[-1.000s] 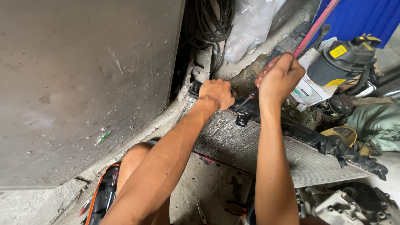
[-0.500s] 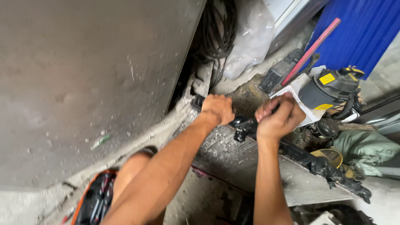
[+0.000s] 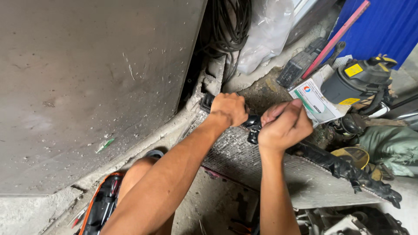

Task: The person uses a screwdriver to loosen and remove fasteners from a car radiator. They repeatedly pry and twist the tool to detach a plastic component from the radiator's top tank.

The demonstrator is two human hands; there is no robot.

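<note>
Where the finned radiator (image 3: 278, 169) lies flat on the floor, its black plastic end tank (image 3: 344, 167) runs along the upper edge, from beside the large grey metal panel (image 3: 87, 87) at left down to the right. The left hand (image 3: 228, 109) sits on the left end of that tank, its fingers curled shut around it. The right hand (image 3: 285, 124) is just beside it, its fingers closed in a fist over a black fitting (image 3: 253, 130) on the tank; what else, if anything, the fist holds cannot be told. Both forearms reach up from the lower edge of the view, above a bent knee. Behind the hands lie a white paper label (image 3: 315, 102), a grey canister vacuum (image 3: 359, 80), a pink rod (image 3: 337, 37) leaning against a blue sheet (image 3: 383, 26), and a coil of black cable (image 3: 228, 24). An orange and black tool (image 3: 102, 204) rests at lower left.
</note>
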